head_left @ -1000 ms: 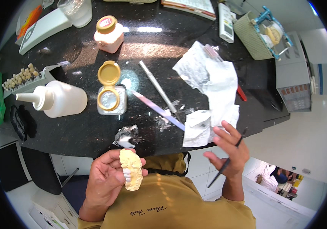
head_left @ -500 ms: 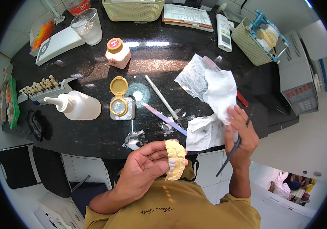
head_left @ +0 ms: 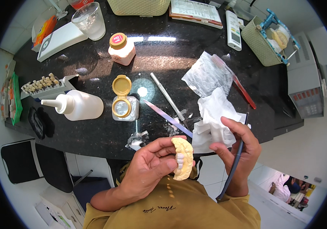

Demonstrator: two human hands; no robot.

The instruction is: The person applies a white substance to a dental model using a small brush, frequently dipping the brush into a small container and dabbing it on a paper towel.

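My left hand [head_left: 152, 168] is closed round a yellow plaster dental model [head_left: 186, 158], pinching it between thumb and fingers. Several white teeth stand along its side. A slim dark tool [head_left: 235, 164], possibly a brush, lies across my right hand [head_left: 243, 147], held in its fingers. The thumb and forefinger of that hand are at a crumpled white tissue [head_left: 215, 112]; whether they grip it cannot be told. Left of the tissue lie a purple-white pointed tool [head_left: 167, 117] and a silver-handled knife [head_left: 166, 95], near whitish scraps [head_left: 136, 141].
On the black counter stand an open gold-lidded jar [head_left: 126, 107], a pink powder jar [head_left: 122, 49], a white squeeze bottle [head_left: 83, 105] and a tooth shade guide [head_left: 47, 86]. A red toothbrush [head_left: 240, 86] crosses another tissue [head_left: 205, 74]. A basket [head_left: 260, 42] holds a blue articulator [head_left: 272, 23].
My right hand has shifted the upper tissue down toward me, bunching it over the lower one and uncovering the red toothbrush. The dark tool has swung steeper. My left hand keeps the dental model.
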